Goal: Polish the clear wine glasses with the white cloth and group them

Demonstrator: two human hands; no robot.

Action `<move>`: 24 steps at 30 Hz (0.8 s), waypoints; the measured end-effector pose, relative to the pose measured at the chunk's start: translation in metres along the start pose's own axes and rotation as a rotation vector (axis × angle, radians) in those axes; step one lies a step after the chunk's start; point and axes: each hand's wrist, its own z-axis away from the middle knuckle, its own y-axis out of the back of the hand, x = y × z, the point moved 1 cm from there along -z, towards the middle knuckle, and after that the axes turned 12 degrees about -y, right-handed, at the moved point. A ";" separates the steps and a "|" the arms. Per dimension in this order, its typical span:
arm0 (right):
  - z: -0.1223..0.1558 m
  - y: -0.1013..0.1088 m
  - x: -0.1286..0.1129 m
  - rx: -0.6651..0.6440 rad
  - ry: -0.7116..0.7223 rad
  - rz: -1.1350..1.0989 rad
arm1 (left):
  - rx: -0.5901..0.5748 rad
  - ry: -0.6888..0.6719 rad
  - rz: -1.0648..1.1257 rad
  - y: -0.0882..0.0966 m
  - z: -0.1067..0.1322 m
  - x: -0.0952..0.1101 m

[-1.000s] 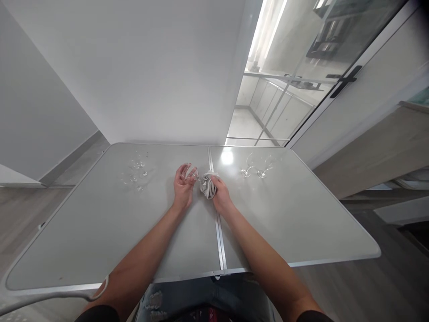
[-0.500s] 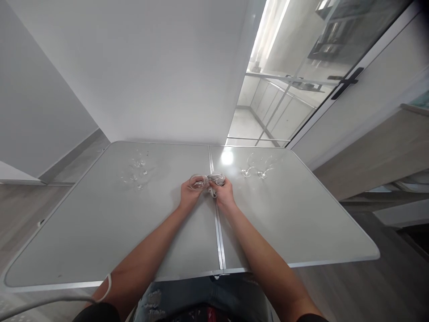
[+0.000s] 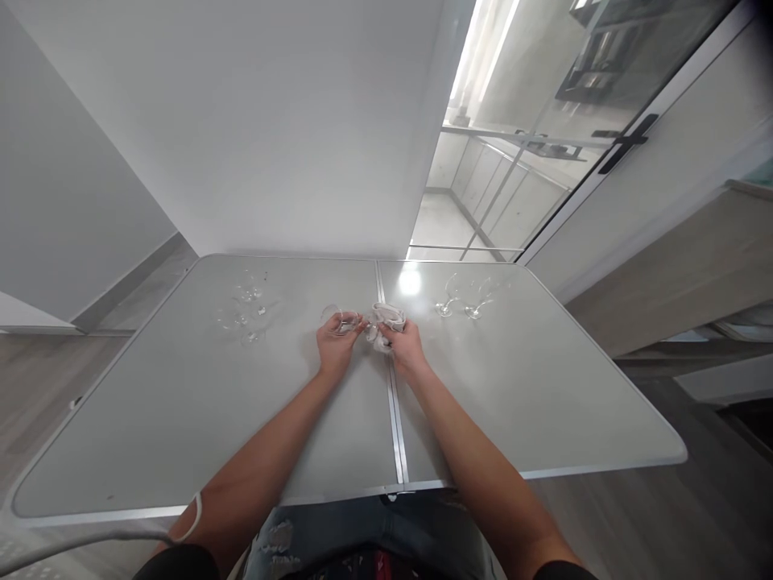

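In the head view, my left hand (image 3: 336, 341) is closed around a clear wine glass (image 3: 344, 322), which lies tilted sideways with its bowl to the left. My right hand (image 3: 403, 342) grips a crumpled whitish cloth (image 3: 386, 318) close to the table's centre seam. The glass's stem end points towards the cloth; whether its foot is inside the folds I cannot tell. Both hands are close together above the folding table (image 3: 271, 435).
Several clear glasses (image 3: 250, 310) stand in a group at the table's far left. Two more stemmed glasses, one of them the wine glass (image 3: 474, 310), are at the far right. A white wall (image 3: 290, 161) rises behind the table, with a glass-paned door (image 3: 513, 185) to the right. A cable (image 3: 102, 536) runs by my left arm.
My left hand has shifted slightly left with the wine glass, whose bowl has turned further over. The cloth in my right hand has spread a little and shows more of itself.
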 end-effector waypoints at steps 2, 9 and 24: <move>0.000 0.002 -0.003 0.071 -0.004 -0.061 | 0.003 -0.002 0.009 0.000 0.000 0.000; 0.011 -0.006 -0.012 -0.135 -0.104 -0.142 | -0.033 0.023 0.045 -0.003 0.001 0.004; 0.018 0.007 -0.026 0.080 0.561 0.599 | -0.030 -0.020 -0.120 0.001 -0.001 0.004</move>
